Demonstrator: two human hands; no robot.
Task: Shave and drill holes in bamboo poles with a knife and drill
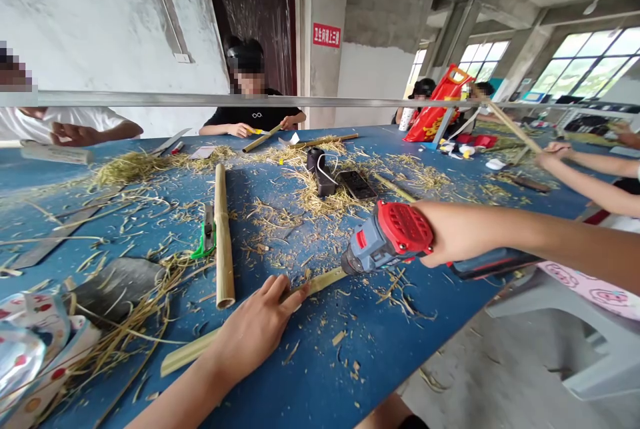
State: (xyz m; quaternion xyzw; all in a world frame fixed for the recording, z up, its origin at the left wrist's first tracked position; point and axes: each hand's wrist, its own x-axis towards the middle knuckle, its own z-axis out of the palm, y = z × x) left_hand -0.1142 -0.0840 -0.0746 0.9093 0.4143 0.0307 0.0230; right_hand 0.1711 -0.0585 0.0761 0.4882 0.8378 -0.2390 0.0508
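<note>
My left hand [265,312] is closed over a split bamboo strip [327,280], pressing it near the blue table surface. The strip's other end sticks out past my wrist at the lower left. In my right hand [445,232] is a red and grey-blue cordless drill [385,239], lying on its side with its chuck at the strip's right end. The bit itself cannot be seen. A round bamboo tube [224,235] lies left of my left hand, with a green utility knife [206,234] beside it.
Bamboo shavings [270,222] are strewn over the blue table [300,382]. A phone [356,185] and a black device with a white cable [323,175] lie farther back. Co-workers sit across and to the right, one holding a long pole [510,123]. A grey stool [575,322] stands at right.
</note>
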